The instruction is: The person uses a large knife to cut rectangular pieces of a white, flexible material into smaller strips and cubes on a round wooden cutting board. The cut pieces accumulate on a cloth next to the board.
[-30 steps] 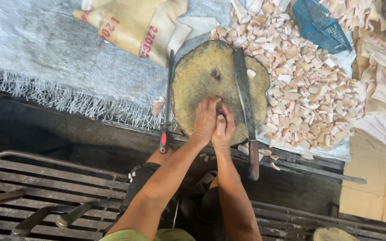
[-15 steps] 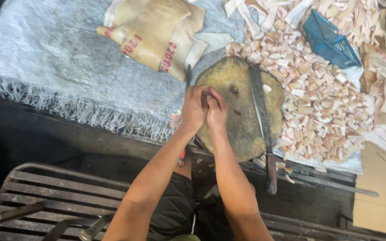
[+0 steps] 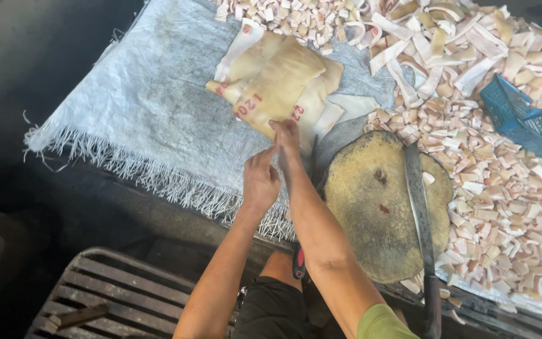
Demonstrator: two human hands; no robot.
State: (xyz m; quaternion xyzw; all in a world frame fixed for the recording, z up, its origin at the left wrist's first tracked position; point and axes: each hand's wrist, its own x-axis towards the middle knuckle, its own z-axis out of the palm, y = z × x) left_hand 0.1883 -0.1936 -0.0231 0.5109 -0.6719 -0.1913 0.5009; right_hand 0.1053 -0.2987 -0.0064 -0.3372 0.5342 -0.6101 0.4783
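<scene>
My right hand fingertips touching the cream slabs stacked on the white woven sack, nothing gripped, my left hand loosely open just beside, round chopping block bearing a long knife, blue basket tilted among cut pieces, contents hidden.

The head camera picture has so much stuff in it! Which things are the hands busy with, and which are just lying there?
In use:
- right hand touching the stack of pale sheets
- left hand close beside them

Lying about:
- round chopping block
- long knife resting on the block
- heap of cut pieces
- blue basket
- woven sack cloth
- metal grate
</scene>
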